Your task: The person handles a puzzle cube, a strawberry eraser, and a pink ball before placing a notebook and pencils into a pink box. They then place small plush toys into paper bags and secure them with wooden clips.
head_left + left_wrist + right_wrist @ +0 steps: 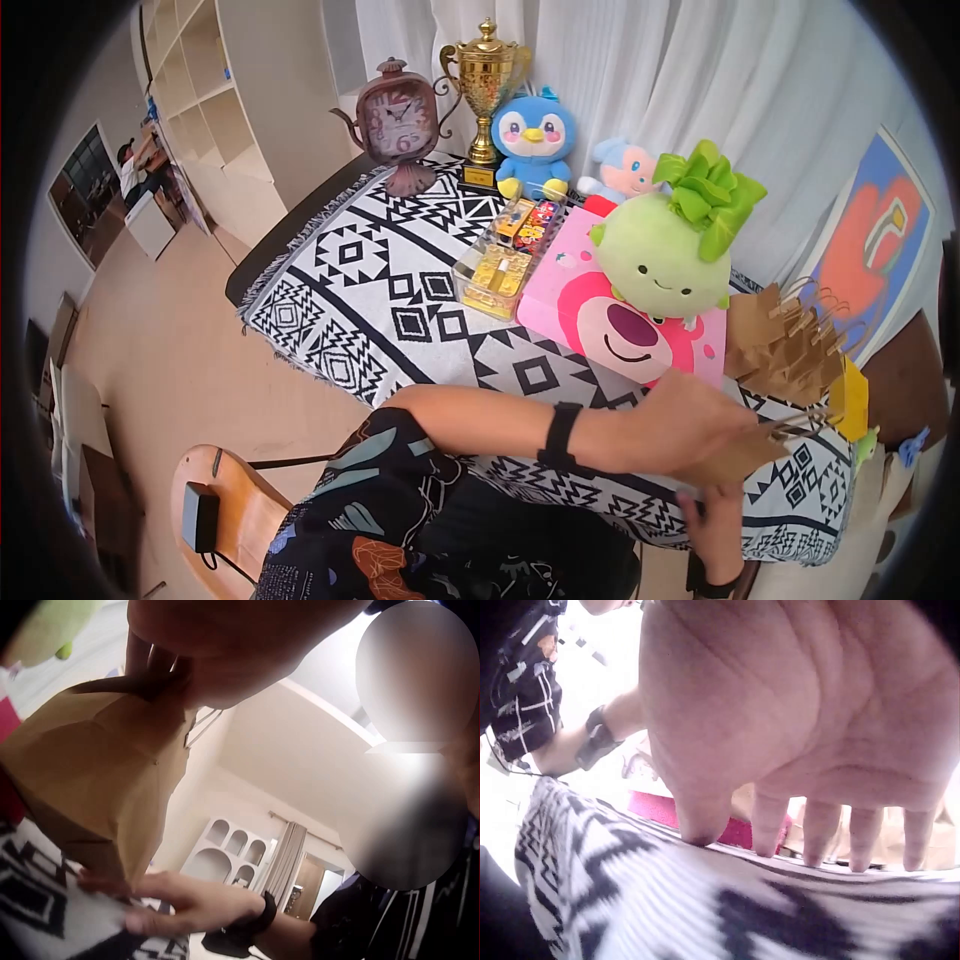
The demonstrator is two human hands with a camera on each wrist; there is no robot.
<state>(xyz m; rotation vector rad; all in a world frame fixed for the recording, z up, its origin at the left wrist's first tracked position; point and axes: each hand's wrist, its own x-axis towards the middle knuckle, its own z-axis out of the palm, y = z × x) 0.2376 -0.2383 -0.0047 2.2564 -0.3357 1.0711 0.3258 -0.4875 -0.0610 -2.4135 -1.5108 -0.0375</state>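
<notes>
the left hand (700, 420) grips a brown paper bag (738, 458) near its top, likely to steady it; the bag sits under those fingers. the right hand (718, 525) has straight, spread fingers touching the patterned cloth (380, 285), perhaps for support. beyond the left fingers, a green plush (665, 255) rests on a pink package (560, 290).

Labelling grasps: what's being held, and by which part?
Left hand holds a brown paper bag by an edge near its handle; exact grip is partly hidden. Right hand holds nothing, touching the cloth.
</notes>
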